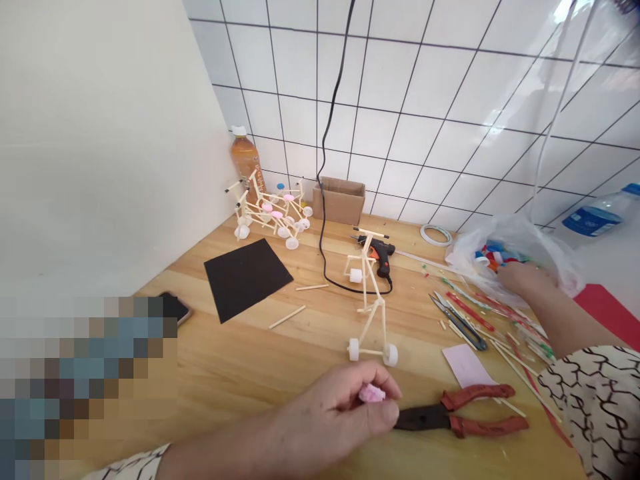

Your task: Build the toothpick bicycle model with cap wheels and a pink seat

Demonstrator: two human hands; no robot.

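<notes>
My left hand (345,410) is closed around a small pink crumpled piece (373,393), low at the centre of the view. Just beyond it stands a little tricycle frame (373,293) of thin wooden sticks with white wheels. Pliers (450,417) with red handles lie to the right of my left fingertips. My right hand (523,277) reaches into a clear plastic bag (463,257) holding colourful bottle caps (493,257). Its fingers are hidden among the caps and the bag.
Several finished stick tricycles (275,213) stand at the back left near a drink bottle (245,157). A glue gun (379,252) with a black cord, a cardboard box (340,201), scissors (465,323), a black sheet (245,280), a tape roll (436,235) and pink paper (466,367) lie about.
</notes>
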